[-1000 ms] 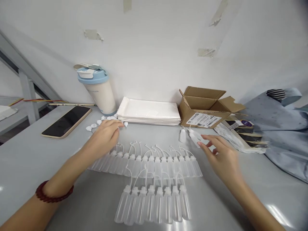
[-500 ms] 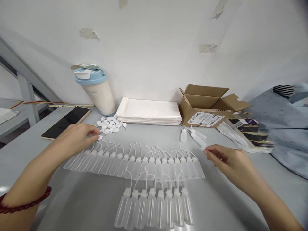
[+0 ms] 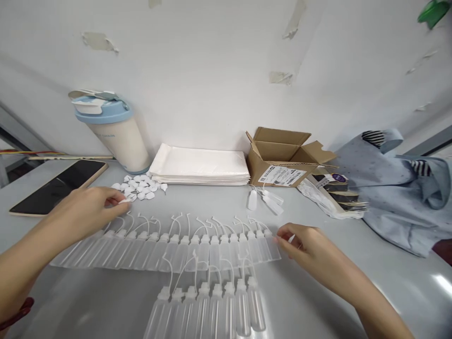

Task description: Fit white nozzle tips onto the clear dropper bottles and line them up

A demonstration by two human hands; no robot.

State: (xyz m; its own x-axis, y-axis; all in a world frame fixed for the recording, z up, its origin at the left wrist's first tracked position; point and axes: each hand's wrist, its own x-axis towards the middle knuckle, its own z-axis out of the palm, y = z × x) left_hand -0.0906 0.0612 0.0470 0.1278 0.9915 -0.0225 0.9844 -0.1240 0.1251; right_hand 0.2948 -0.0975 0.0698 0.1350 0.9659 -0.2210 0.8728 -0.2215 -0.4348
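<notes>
My left hand (image 3: 92, 205) is closed in a pinch, with a small white leaf-shaped piece (image 3: 125, 201) at its thumb and fingertip. Just beyond lies a heap of similar white pieces (image 3: 141, 185). My right hand (image 3: 305, 242) has its fingers curled and pinched at the right end of a row of clear squeeze bottles (image 3: 183, 252). Its fingertips meet the side of the last bottle; what they hold, if anything, is hidden. Thin white strings rise from the bottle tops. A second, shorter row of bottles (image 3: 215, 306) lies nearer me.
A phone (image 3: 58, 183) and a tilted tumbler (image 3: 116, 136) are at the left. White envelopes (image 3: 201, 165) are stacked against the wall. An open carton (image 3: 278, 165) has several loose bottles (image 3: 271, 205) before it. Further right are a packet (image 3: 334, 193) and blue cloth (image 3: 399, 188).
The view has turned right, shifting the table things left. My right hand has moved from near the loose bottles to the row's right end. My left hand stays by the white pieces.
</notes>
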